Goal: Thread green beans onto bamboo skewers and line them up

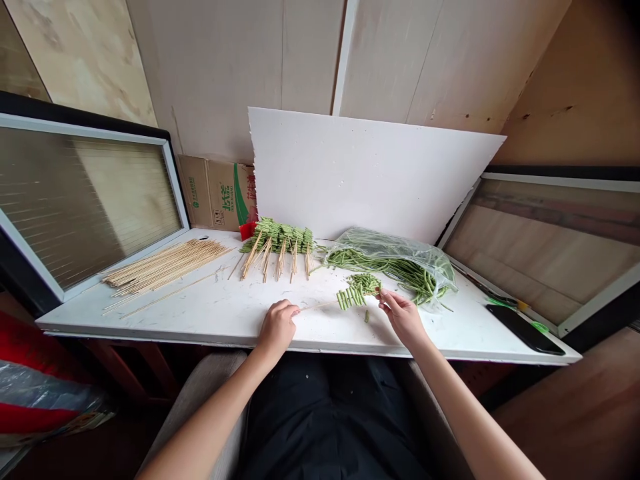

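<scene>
In the head view, our left hand [278,325] curls closed above the front edge of the table [210,337], pinching the near end of a skewer [320,306] between thumb and fingers. The skewer runs rightward just above the white top, and towards its far end a row of cut beans [351,297] sits threaded crosswise, side by side. Our right hand [400,315] is at that far end, thumb and fingertips drawn close to each other; we cannot tell whether they pinch a bean or the tip itself. Just behind the row we see a small pile [367,283] of cut beans, and one loose piece [367,316] lies nearer to us. Farther back, left of the pile, filled skewers [283,237] are stacked with their bare ends towards us. Well to the left lies a bundle of bare sticks [170,263], roughly side by side. Behind the pile and to its right, long beans [395,267] stick partly out of a clear bag [400,241]. A black phone [525,328] lies near the right end. A white board [370,173] leans against the wall, beside a carton [215,193].
</scene>
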{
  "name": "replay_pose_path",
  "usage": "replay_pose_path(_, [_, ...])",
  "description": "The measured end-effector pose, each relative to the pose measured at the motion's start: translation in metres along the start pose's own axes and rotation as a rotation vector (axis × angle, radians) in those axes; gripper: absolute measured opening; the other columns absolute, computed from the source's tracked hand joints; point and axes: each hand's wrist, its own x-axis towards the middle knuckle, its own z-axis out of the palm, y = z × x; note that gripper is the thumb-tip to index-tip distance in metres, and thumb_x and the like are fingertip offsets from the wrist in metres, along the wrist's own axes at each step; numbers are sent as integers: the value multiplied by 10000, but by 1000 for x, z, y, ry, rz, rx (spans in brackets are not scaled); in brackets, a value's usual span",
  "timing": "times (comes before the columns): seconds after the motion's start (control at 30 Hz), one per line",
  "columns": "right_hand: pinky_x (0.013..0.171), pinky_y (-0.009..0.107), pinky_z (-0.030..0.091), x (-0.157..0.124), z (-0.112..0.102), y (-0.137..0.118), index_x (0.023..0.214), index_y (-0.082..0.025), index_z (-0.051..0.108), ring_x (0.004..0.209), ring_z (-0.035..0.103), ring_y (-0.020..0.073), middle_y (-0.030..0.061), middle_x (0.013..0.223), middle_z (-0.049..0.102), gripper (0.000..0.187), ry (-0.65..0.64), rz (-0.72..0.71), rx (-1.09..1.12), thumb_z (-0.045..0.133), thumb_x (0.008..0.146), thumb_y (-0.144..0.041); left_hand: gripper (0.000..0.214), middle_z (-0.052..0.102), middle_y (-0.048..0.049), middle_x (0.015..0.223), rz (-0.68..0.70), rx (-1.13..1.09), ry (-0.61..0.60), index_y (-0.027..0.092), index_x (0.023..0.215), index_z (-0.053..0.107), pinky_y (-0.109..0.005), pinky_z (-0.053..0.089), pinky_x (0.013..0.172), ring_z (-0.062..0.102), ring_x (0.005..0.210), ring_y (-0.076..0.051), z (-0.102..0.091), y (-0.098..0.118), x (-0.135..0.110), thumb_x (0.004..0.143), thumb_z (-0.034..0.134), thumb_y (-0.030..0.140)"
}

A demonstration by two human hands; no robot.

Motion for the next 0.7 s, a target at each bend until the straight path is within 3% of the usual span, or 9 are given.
replay_pose_path(0.33, [808, 358, 564, 1, -2, -3, 912, -247, 841, 906, 693, 247, 86, 969, 788, 412, 13, -24, -75, 869, 730, -616, 416, 711, -54, 827, 13, 13, -1, 167, 851, 780, -304, 521, 765, 657, 821, -200, 0, 0, 0, 781, 492, -125])
replay_pose_path(0.47, [757, 347, 570, 2, -2, -6, 852, -257, 833, 836, 695, 236, 64, 839, 772, 399, 33, 20, 3, 922, 650, -590, 432, 714, -57, 836, -11, -2, -2, 165, 858, 784, -299, 513, 756, 648, 815, -196, 2, 1, 0, 771, 487, -137])
replay_pose_path(0.7, [646, 314, 550, 2, 0, -5, 774, -253, 808, 754, 669, 209, 72, 834, 759, 391, 45, 22, -25, 929, 621, -592, 471, 703, -66, 829, -26, 6, -24, 159, 850, 788, -305, 516, 764, 645, 827, -203, 3, 1, 0, 719, 465, -156])
